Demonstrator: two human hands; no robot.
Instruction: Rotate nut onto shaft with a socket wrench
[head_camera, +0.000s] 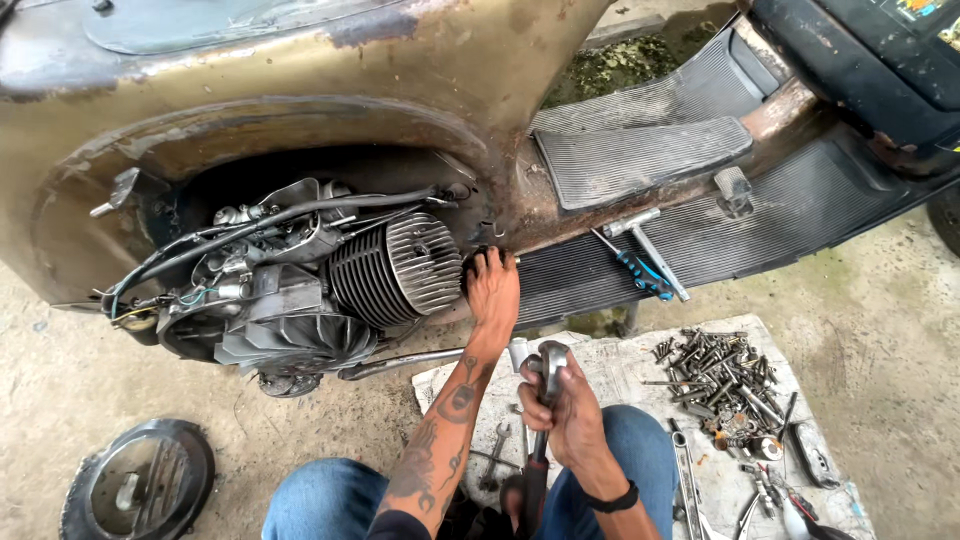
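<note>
- Rusty, olive-brown scooter body (300, 90) fills the top of the view, its side opening baring the engine (290, 290).
- Finned metal cylinder (395, 270) sticks out at the right end of the engine, with black cables running over it.
- Left hand (493, 290) reaches up to the cylinder's right end; its fingers (490, 260) are curled over the edge where the cylinder head meets the body, pressed against the metal. What they grip, if anything, is hidden behind them.
- Right hand (565, 405) is closed in a fist around a ratchet wrench (545, 400), held near upright over the lap; the chrome head shows above the thumb, the dark handle below the palm.
- A socket (518, 352) sits just beside the ratchet's head, touching the right hand's fingertips.
- On the ribbed floorboard (800, 215) lie a T-handle wrench (650, 250) and a blue-handled tool (640, 272).
- A heap of bolts and nuts (720, 385) rests on the paper sheet (620, 365) at the right.
- A round black cover (140, 485) lies on the ground at lower left.
</note>
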